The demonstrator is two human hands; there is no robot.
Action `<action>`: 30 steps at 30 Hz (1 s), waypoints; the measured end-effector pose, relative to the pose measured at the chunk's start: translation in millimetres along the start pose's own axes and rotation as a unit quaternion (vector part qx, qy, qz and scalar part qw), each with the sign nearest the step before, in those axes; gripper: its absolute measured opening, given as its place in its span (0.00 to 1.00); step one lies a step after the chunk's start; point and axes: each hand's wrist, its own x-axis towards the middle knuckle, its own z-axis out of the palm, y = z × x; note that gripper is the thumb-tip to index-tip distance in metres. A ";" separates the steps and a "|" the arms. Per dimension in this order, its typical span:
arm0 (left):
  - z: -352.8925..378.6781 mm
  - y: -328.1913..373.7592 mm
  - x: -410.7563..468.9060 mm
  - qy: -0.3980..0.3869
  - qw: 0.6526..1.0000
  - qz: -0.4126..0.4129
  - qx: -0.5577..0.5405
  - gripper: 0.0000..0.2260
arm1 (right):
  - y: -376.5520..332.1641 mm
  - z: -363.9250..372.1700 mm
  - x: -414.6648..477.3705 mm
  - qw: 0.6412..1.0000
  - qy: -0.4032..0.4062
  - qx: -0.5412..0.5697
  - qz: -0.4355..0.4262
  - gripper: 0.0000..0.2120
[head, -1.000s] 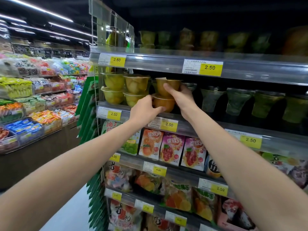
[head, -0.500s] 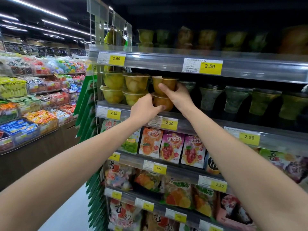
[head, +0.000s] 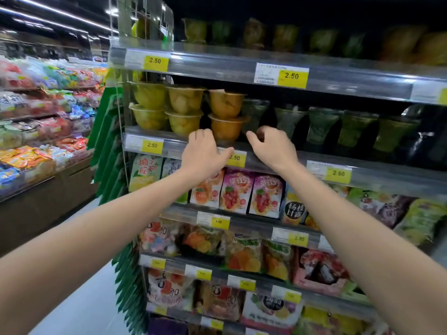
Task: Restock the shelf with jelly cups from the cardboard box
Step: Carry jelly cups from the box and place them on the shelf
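Observation:
Two orange jelly cups stand stacked on the second shelf (head: 266, 155): the upper cup (head: 226, 102) on the lower cup (head: 226, 128). Yellow jelly cups (head: 185, 102) are stacked in two columns to their left. My left hand (head: 205, 153) hangs just in front of the shelf edge, below and left of the lower orange cup, fingers loosely curled and empty. My right hand (head: 272, 146) is just right of that cup, fingers loosely curled, holding nothing. The cardboard box is out of view.
Dark green cups (head: 319, 123) fill the same shelf to the right. More cups sit on the top shelf (head: 242, 66). Bagged jelly snacks (head: 238, 192) fill the lower shelves. Another aisle of snack packs (head: 43, 112) lies to the left, with white floor (head: 92, 298) between.
Both hands have let go of the stacked orange cups and drawn back and down to the shelf edge. The cups stay stacked on the shelf.

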 end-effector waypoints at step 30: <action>-30.1 9.6 -386.4 -0.251 0.947 -0.045 0.196 0.25 | 12.6 22.4 -357.5 0.923 -0.308 -0.045 -0.227 0.20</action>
